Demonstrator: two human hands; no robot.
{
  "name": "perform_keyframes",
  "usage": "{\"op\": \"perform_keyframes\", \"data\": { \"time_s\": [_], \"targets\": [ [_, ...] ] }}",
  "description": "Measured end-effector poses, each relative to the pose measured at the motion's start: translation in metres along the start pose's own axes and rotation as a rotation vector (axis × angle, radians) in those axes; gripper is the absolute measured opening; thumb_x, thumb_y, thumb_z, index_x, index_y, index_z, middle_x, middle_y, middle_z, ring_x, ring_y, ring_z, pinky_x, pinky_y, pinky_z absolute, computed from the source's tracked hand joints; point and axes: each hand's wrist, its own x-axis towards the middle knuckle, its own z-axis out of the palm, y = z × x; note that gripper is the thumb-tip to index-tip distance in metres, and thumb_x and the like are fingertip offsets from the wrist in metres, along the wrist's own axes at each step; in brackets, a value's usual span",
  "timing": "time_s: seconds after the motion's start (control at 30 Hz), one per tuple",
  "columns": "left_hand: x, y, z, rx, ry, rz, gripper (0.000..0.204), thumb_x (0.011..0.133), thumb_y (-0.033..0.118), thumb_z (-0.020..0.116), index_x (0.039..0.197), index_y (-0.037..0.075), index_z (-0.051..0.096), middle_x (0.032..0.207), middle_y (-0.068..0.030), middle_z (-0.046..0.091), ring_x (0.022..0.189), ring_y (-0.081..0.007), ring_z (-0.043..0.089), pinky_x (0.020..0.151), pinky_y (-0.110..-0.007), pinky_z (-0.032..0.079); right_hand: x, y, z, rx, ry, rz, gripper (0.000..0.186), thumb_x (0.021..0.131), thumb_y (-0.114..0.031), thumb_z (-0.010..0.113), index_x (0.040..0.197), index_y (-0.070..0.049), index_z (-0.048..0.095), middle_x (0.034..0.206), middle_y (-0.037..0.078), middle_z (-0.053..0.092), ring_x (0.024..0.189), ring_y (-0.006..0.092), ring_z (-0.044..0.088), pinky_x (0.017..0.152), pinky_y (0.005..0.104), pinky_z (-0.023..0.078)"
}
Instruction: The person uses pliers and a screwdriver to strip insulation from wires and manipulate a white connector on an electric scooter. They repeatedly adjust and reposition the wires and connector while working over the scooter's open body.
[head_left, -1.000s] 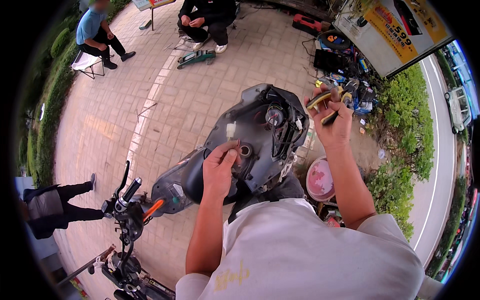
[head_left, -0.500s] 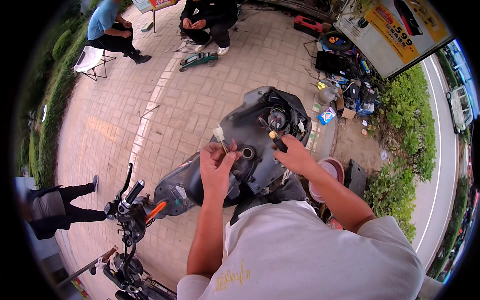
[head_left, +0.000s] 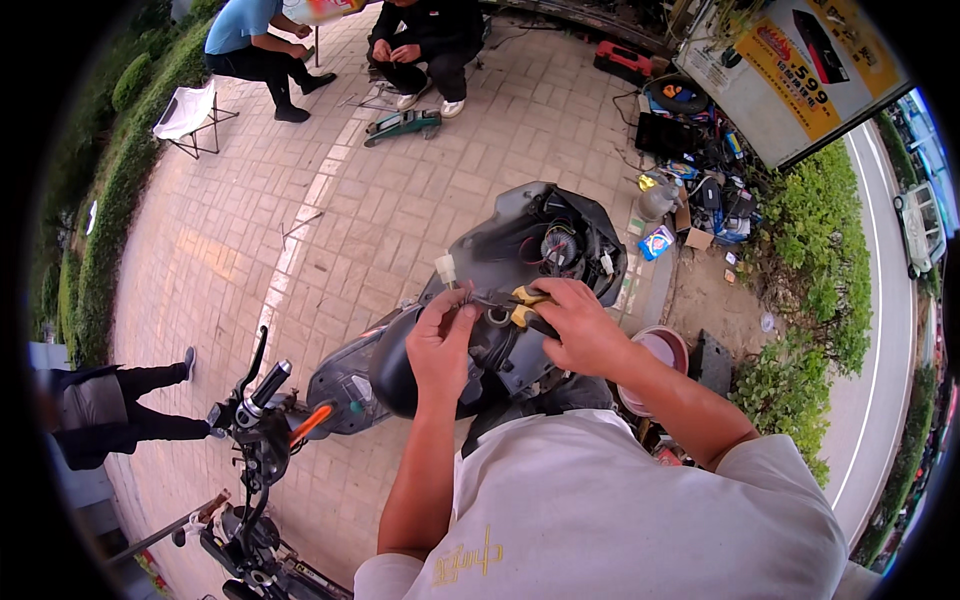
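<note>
Pinched between the fingertips of my left hand (head_left: 440, 340) are the short wires of a white plastic wire connector (head_left: 446, 267), which points up and away from me. My right hand (head_left: 578, 322) grips pliers (head_left: 523, 314) with yellow and black handles. Their jaws reach left to the wires at my left fingertips; whether they bite on a wire is too small to tell. Both hands are above a dark scooter body (head_left: 520, 205) with its covers off. A round, finned part (head_left: 560, 242) and loose wiring show in its open tail, beside another white connector (head_left: 606, 263).
Handlebars (head_left: 262, 400) stand at the lower left. A pinkish bucket (head_left: 664, 345) sits by my right forearm. Tools and boxes (head_left: 705, 190) are heaped at the right, near a sign board (head_left: 790, 75). A green floor jack (head_left: 402, 125) lies ahead, near two people; another person stands left.
My right hand has moved left and turned the pliers, which now reach the wires by my left fingers and have their handles spread. The person in blue has leaned forward off the folding chair.
</note>
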Motion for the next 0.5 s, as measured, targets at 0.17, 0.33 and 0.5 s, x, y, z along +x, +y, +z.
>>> {"op": "perform_keyframes", "data": {
  "time_s": [0.17,0.33,0.5],
  "targets": [
    [0.0004,-0.0038,0.0026,-0.04,-0.002,0.052,0.019,0.091,-0.003,0.059,0.109,-0.008,0.062,0.121,-0.0146,0.062,0.096,-0.0153,0.064,0.086,-0.026,0.052,0.0016,-0.0036,0.0008,-0.067,-0.002,0.023,0.035,0.066,-0.007,0.065,0.1,0.0,0.063,0.123,0.016,0.05,0.114,0.0345,0.049,0.097,0.0443,0.039],
    [0.0011,-0.003,0.0038,-0.043,0.04,0.044,0.017,0.09,-0.004,0.059,0.106,-0.009,0.062,0.122,-0.0152,0.061,0.096,-0.0164,0.064,0.086,-0.027,0.053,0.0037,-0.0065,0.0006,-0.078,0.016,0.016,0.034,0.066,-0.006,0.065,0.1,0.001,0.062,0.121,0.016,0.05,0.112,0.0339,0.05,0.096,0.0441,0.039],
    [0.0018,-0.0036,0.0037,-0.031,0.057,0.033,0.016,0.09,-0.004,0.059,0.105,-0.009,0.063,0.121,-0.0148,0.061,0.095,-0.016,0.064,0.086,-0.027,0.053,0.0034,-0.0065,0.0015,-0.078,0.02,0.008,0.034,0.066,-0.006,0.064,0.099,0.001,0.062,0.121,0.016,0.05,0.112,0.0342,0.05,0.095,0.0446,0.039]
  ]
}}
